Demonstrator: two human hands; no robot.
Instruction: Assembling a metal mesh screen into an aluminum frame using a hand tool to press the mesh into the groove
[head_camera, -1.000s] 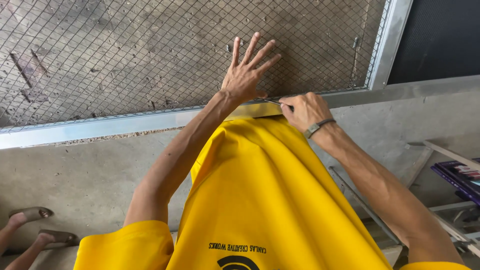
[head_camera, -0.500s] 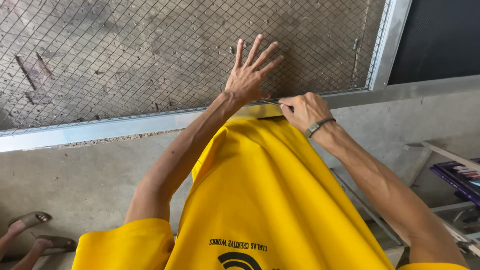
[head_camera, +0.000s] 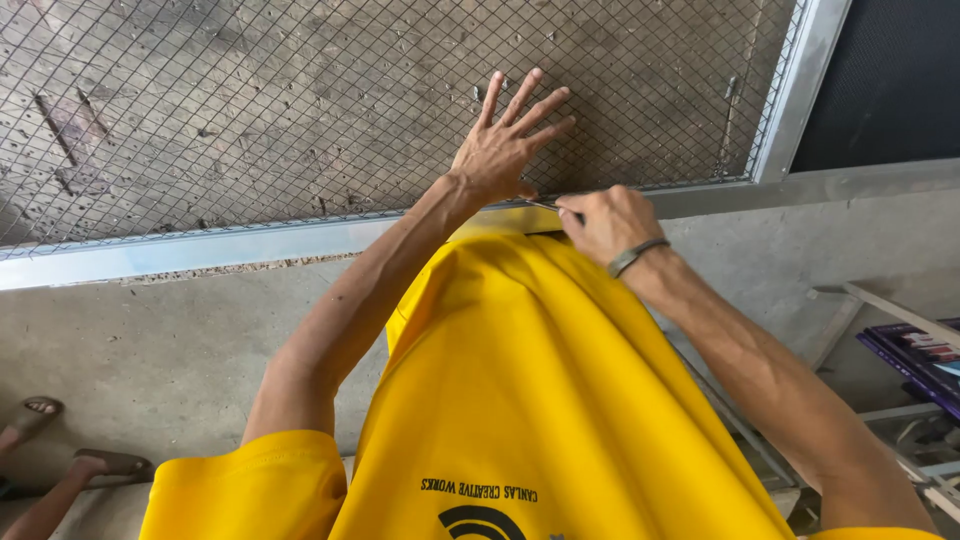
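Observation:
A wire mesh screen (head_camera: 250, 110) in a silver aluminium frame (head_camera: 200, 248) lies on a scuffed work surface in front of me. My left hand (head_camera: 503, 145) rests flat on the mesh with its fingers spread, just above the lower frame rail. My right hand (head_camera: 603, 220), with a band on its wrist, is closed beside it at the rail. It pinches a thin metal tool (head_camera: 548, 206) whose tip lies where the mesh meets the rail. My yellow shirt (head_camera: 540, 400) fills the lower middle of the view.
Another person's sandalled feet (head_camera: 70, 445) stand on the concrete floor (head_camera: 150, 340) at the bottom left. A dark screen panel (head_camera: 890, 80) sits past the frame's right corner. A metal rack with purple flat items (head_camera: 915, 355) stands at the right.
Both hands stay at the same spot on the mesh and rail. The left hand's fingers have shifted slightly. The feet at the bottom left have moved a little.

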